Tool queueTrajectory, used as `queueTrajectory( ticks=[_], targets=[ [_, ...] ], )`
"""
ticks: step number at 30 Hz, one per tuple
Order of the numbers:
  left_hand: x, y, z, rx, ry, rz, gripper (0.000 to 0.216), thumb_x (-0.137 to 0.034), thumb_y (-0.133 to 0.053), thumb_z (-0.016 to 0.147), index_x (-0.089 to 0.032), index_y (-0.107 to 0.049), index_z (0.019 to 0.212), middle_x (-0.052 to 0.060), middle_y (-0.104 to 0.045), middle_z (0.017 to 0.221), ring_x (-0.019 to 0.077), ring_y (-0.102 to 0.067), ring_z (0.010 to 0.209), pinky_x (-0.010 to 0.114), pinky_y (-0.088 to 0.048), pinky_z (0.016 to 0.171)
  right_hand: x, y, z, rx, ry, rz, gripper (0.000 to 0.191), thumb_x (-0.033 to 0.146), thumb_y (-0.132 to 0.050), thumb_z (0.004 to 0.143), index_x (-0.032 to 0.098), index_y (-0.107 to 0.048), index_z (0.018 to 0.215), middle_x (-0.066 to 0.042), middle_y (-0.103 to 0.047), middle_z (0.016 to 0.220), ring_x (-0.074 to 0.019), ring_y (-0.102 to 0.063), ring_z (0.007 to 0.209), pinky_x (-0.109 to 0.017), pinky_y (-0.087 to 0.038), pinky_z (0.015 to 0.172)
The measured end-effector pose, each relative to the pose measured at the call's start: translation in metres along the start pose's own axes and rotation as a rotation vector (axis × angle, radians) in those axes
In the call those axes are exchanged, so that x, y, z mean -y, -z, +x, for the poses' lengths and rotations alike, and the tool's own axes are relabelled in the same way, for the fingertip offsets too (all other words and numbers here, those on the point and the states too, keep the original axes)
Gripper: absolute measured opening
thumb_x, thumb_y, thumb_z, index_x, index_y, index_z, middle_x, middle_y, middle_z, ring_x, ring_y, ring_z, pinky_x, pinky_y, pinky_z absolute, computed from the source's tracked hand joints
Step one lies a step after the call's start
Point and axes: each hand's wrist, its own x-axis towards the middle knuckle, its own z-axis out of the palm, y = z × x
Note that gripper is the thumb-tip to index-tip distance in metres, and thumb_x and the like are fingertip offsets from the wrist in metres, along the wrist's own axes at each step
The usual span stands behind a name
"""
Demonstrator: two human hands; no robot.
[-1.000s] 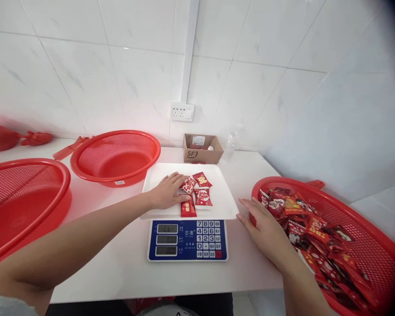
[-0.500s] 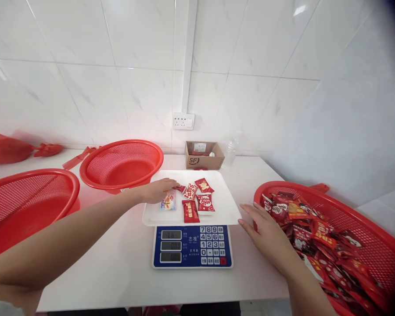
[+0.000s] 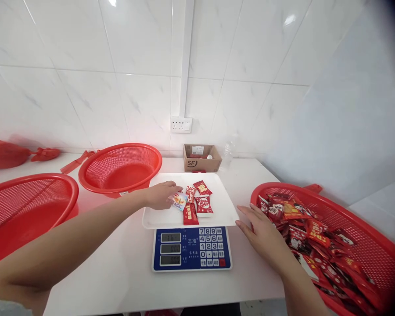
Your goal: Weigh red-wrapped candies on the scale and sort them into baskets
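Observation:
My left hand [image 3: 160,195] reaches over the white tray [image 3: 224,210] of a blue electronic scale [image 3: 191,249] and pinches a small pale snack packet [image 3: 179,201]. Several red snack packets [image 3: 199,201] lie on the tray just right of it. My right hand [image 3: 265,235] rests flat and open on the white table, fingers spread, between the scale and a large red basket [image 3: 375,245] full of red snack packets [image 3: 311,237].
Two empty red mesh baskets sit to the left, one at the back [image 3: 120,167] and one nearer [image 3: 26,206]. A small cardboard box [image 3: 201,158] and a clear plastic bottle [image 3: 228,151] stand by the tiled wall. Red plastic bags [image 3: 6,153] lie far left.
My left hand drew back from the pile of red packets, uncovering a pale packet, and now holds that packet at the pile's left side. My right hand has stayed put.

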Motion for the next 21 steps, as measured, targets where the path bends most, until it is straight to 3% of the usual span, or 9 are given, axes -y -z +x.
queueTrajectory(
  ticks=[6, 14, 18, 21],
  targets=[
    [-0.0003, -0.0047, 0.0024, -0.052, 0.052, -0.012, 0.047, -0.019, -0.052, 0.085, -0.027, -0.050, 0.132, 0.011, -0.055, 0.131, 0.0285, -0.059, 0.115, 0.040, -0.049, 0.092, 0.0013, 0.0000, -0.0006, 0.019, -0.006, -0.015, 0.043, 0.034, -0.045, 0.091, 0.014, -0.062, 0.125, -0.013, -0.063, 0.132, -0.0334, -0.044, 0.135, -0.057, -0.041, 0.107],
    [0.0020, -0.0087, 0.0046, -0.124, 0.120, -0.069, 0.029, -0.030, -0.059, 0.093, -0.018, -0.059, 0.119, 0.009, -0.063, 0.118, 0.0240, -0.062, 0.104, 0.045, -0.051, 0.088, 0.0051, 0.0029, -0.0017, 0.038, 0.004, -0.040, 0.043, 0.034, -0.042, 0.092, 0.013, -0.061, 0.125, -0.013, -0.063, 0.132, -0.0338, -0.044, 0.135, -0.057, -0.044, 0.104],
    [0.0036, -0.0083, 0.0055, -0.206, 0.158, -0.137, 0.033, -0.029, -0.057, 0.094, -0.017, -0.055, 0.124, 0.010, -0.061, 0.122, 0.0249, -0.061, 0.106, 0.045, -0.051, 0.089, 0.0029, 0.0004, -0.0020, 0.021, 0.009, -0.041, 0.043, 0.034, -0.042, 0.092, 0.015, -0.062, 0.125, -0.012, -0.064, 0.130, -0.0336, -0.044, 0.135, -0.057, -0.044, 0.104],
    [0.0085, -0.0022, 0.0023, -0.273, 0.201, -0.186, 0.035, -0.025, -0.053, 0.092, -0.020, -0.051, 0.127, 0.009, -0.064, 0.121, 0.0241, -0.064, 0.105, 0.037, -0.053, 0.083, 0.0016, -0.0012, -0.0018, 0.025, 0.018, -0.044, 0.044, 0.035, -0.040, 0.093, 0.014, -0.061, 0.126, -0.012, -0.064, 0.130, -0.0342, -0.044, 0.135, -0.058, -0.044, 0.104]
  ],
)
